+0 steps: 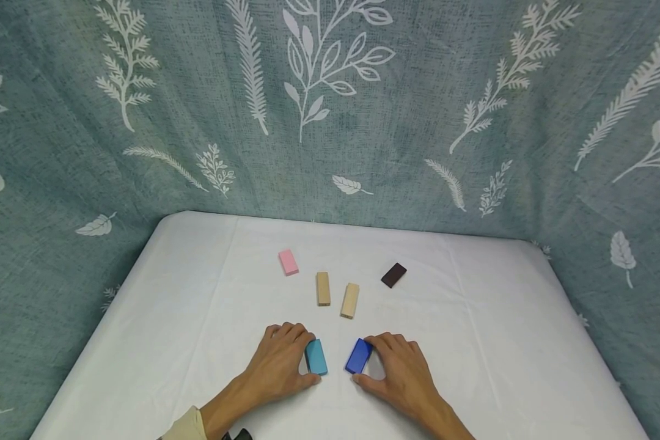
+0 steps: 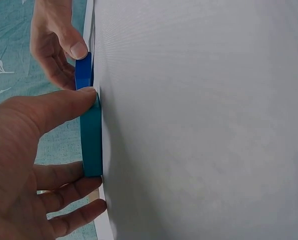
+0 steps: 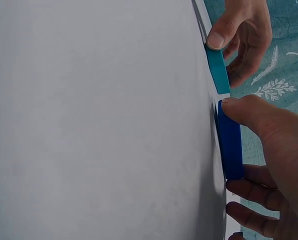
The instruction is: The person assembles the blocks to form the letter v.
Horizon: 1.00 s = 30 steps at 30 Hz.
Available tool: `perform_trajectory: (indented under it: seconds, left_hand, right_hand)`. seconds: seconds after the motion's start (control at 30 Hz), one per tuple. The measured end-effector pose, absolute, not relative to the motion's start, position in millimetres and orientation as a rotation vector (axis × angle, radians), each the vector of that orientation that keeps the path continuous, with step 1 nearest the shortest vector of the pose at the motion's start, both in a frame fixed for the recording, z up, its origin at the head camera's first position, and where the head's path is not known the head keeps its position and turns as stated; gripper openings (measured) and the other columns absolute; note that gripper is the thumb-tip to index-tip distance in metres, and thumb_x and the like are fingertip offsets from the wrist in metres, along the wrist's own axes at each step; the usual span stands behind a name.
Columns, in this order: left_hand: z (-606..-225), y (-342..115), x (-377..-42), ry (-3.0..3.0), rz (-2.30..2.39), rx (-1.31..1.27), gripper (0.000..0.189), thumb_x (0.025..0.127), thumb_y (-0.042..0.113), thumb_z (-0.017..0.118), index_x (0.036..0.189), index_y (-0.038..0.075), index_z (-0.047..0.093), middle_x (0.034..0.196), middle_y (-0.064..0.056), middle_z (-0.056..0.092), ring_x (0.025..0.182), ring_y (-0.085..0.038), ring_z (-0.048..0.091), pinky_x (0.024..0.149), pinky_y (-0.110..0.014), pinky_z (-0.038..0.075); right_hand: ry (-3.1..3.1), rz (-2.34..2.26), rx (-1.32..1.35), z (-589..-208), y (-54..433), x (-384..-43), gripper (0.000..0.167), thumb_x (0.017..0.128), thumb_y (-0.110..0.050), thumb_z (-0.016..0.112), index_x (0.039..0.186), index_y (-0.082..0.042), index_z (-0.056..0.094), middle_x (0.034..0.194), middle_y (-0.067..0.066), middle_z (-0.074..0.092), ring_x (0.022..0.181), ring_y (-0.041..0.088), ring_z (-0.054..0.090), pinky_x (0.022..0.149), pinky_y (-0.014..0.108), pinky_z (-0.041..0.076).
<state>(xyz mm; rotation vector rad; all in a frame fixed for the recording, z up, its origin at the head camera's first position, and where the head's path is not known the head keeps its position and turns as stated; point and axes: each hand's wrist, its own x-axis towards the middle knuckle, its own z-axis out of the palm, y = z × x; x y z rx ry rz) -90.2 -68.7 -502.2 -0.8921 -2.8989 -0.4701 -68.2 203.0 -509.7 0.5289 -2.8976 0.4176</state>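
Observation:
My left hand (image 1: 280, 365) pinches a teal block (image 1: 316, 357) end to end, thumb at its near end and index finger at its far end. Opposite it, my right hand (image 1: 400, 373) grips a dark blue block (image 1: 359, 356) the same way. Both blocks lie low at the white tabletop, a small gap between them, their far ends leaning apart. The left wrist view shows the thumb on one end of the teal block (image 2: 91, 137) and fingers at the other. In the right wrist view the blue block (image 3: 231, 142) sits between thumb and fingers.
Beyond the hands lie two tan wooden blocks, a left one (image 1: 322, 289) and a right one (image 1: 349, 300). A pink block (image 1: 288, 262) is farther back on the left, a dark brown block (image 1: 393, 275) on the right. Green leaf-patterned cloth (image 1: 330, 165) hangs behind the white table (image 1: 198, 293).

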Motion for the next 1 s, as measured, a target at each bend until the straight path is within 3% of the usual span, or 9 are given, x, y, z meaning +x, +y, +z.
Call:
perform_trajectory:
  seconds: [1.0]
  left_hand:
    - [-501.7,-65.4,-88.5,-2.920,-0.482,-0.900,0.062,0.076,0.055,0.082,0.119,0.012,0.069,0.112,-0.001,0.064,0.112,-0.024,0.057,0.099,-0.052,0.041]
  right_hand:
    - [-2.915,0.420,0.554,-510.3,196.9,-57.2,0.065,0.076,-0.062,0.079,0.122,-0.017,0.068,0.113,-0.003,0.064,0.108,0.020,0.057,0.087,0.044,0.045]
